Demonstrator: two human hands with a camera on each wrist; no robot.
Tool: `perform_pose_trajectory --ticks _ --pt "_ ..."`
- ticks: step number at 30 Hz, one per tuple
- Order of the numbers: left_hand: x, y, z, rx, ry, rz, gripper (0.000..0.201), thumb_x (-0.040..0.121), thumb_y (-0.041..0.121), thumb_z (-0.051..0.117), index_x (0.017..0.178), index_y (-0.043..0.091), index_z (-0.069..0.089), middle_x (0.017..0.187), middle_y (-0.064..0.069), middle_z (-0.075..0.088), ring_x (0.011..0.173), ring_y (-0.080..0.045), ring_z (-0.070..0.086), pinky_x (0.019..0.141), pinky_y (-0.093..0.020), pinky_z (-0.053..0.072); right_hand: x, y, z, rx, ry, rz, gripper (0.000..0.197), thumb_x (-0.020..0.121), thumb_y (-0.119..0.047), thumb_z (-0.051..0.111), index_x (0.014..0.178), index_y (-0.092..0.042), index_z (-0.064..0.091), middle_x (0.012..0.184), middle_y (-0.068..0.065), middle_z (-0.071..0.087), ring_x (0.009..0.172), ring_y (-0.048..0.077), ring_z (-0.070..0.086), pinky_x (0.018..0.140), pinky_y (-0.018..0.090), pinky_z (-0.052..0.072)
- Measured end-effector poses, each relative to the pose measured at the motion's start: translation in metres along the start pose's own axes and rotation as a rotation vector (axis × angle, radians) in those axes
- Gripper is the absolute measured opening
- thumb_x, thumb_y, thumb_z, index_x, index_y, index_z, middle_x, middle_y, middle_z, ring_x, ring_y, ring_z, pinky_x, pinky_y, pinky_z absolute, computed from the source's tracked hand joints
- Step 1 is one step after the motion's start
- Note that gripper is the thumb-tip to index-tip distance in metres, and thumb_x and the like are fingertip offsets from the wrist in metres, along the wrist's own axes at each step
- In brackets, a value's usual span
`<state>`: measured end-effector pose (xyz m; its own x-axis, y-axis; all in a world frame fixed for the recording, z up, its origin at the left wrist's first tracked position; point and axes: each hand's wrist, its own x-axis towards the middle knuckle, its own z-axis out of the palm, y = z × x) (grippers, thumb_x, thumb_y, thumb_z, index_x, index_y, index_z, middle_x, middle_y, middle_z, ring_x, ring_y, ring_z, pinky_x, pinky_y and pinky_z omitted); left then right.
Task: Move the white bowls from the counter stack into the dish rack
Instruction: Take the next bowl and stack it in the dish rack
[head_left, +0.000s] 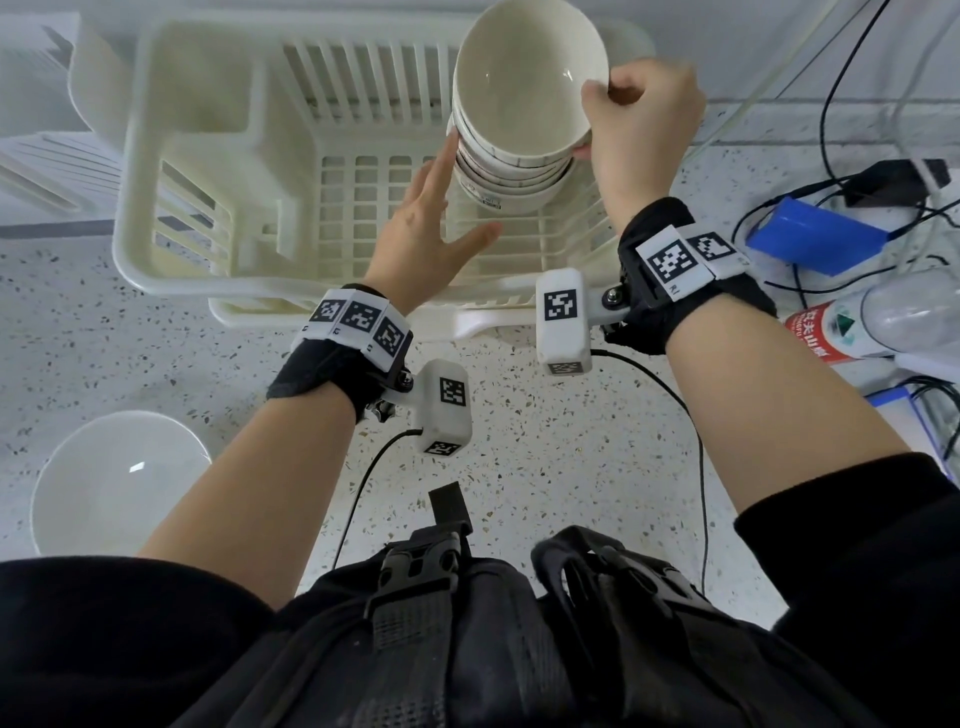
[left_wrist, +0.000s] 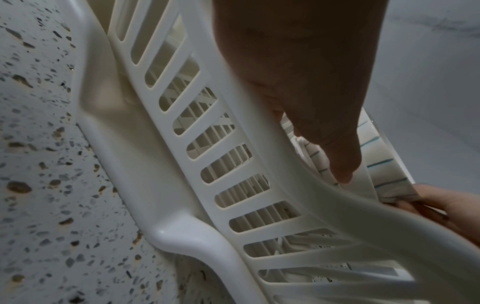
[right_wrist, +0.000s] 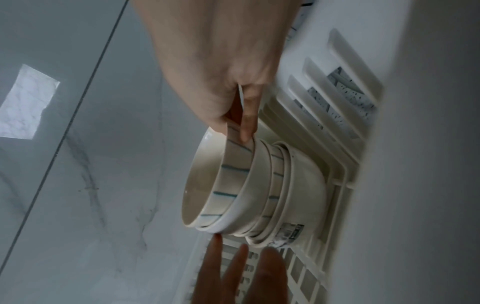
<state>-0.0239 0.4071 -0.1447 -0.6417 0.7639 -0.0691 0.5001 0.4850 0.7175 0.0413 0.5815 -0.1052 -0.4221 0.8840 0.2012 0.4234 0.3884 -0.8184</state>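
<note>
Bowls (head_left: 511, 156) sit nested in a stack inside the slatted cream plastic dish rack (head_left: 176, 280), toward its right end. Right hand (head_left: 641, 111) pinches the rim of the top bowl (head_left: 524, 83), thumb inside, fingers curled outside. Left hand (head_left: 421, 236) is spread flat, its fingertip touching the stack's left side. Only the right wrist view shows thin blue stripes on the top bowl's outer wall (right_wrist: 228, 181) and a label lower down. Head view alone shows 1 more glossy white bowl (head_left: 119, 483) on the speckled terrazzo surface (head_left: 545, 467), well apart from the rack.
</note>
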Motion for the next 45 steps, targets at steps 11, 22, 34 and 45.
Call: perform_pose_trajectory --ticks 11,22,34,45 --pt "0.006 0.003 0.003 0.020 0.006 0.038 0.092 0.086 0.043 0.056 0.149 0.014 -0.003 0.159 -0.006 0.013 0.134 -0.022 0.040 0.087 -0.042 0.056 -0.008 0.006 0.003 0.121 -0.102 0.024 0.036 0.096 -0.014 0.047 0.061 -0.005 0.046 0.076 0.014 0.048 0.043 0.009 0.063 0.043 0.032 0.058" --pt "0.011 0.007 0.002 0.030 0.049 0.101 0.094 0.086 0.038 0.059 0.148 0.006 -0.003 0.159 -0.010 0.006 0.140 -0.019 0.030 0.098 -0.030 0.048 -0.005 -0.002 0.002 0.199 -0.204 0.202 0.040 0.098 -0.009 0.038 0.058 -0.007 0.040 0.059 0.001 0.045 0.038 0.011 0.063 0.042 0.025 0.056" --pt "0.019 0.005 0.008 0.015 0.082 0.056 0.095 0.082 0.038 0.062 0.149 0.008 0.002 0.158 -0.006 0.019 0.143 -0.016 0.025 0.104 -0.017 0.017 -0.002 -0.010 0.002 0.155 -0.196 0.152 0.040 0.094 -0.008 0.037 0.054 -0.010 0.035 0.055 0.011 0.039 0.036 0.014 0.062 0.049 0.057 0.054" --pt "0.015 0.006 0.005 0.013 0.063 0.034 0.093 0.083 0.037 0.061 0.149 0.009 0.001 0.158 -0.005 0.016 0.144 -0.017 0.022 0.105 -0.016 0.017 -0.009 -0.015 -0.005 0.133 -0.199 0.163 0.039 0.093 -0.011 0.040 0.054 -0.008 0.040 0.053 0.008 0.047 0.042 0.018 0.066 0.051 0.054 0.055"
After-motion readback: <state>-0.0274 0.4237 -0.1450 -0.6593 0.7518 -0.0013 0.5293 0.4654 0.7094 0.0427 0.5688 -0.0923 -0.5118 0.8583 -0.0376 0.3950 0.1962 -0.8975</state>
